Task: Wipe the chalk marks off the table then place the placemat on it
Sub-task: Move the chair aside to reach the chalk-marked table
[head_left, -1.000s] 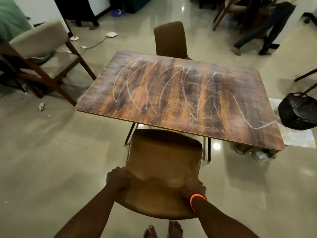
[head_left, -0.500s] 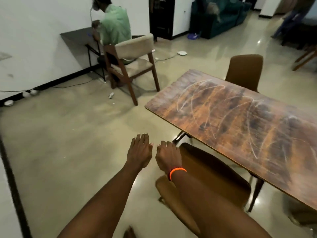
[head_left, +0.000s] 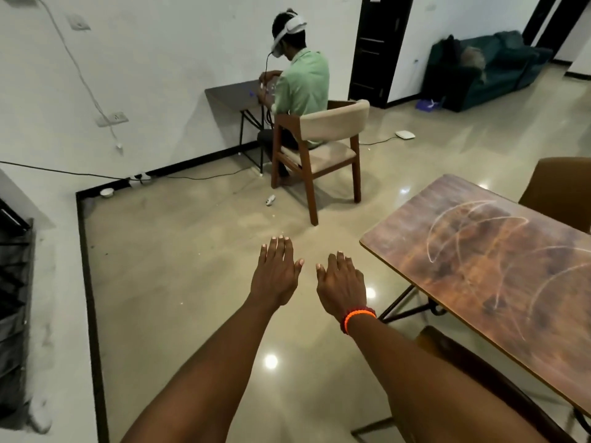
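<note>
Still chalk marks point(head_left: 486, 251) on table point(head_left: 415, 219) (looping scrawl, no legible writing), hands empty

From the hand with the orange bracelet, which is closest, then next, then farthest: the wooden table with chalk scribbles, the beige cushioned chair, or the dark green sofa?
Measured from the right hand in the head view:
1. Wooden table with chalk scribbles, just to the hand's right.
2. Beige cushioned chair with a wooden frame, ahead across the floor, a person seated in it.
3. Dark green sofa, far back on the right by the wall.
</note>
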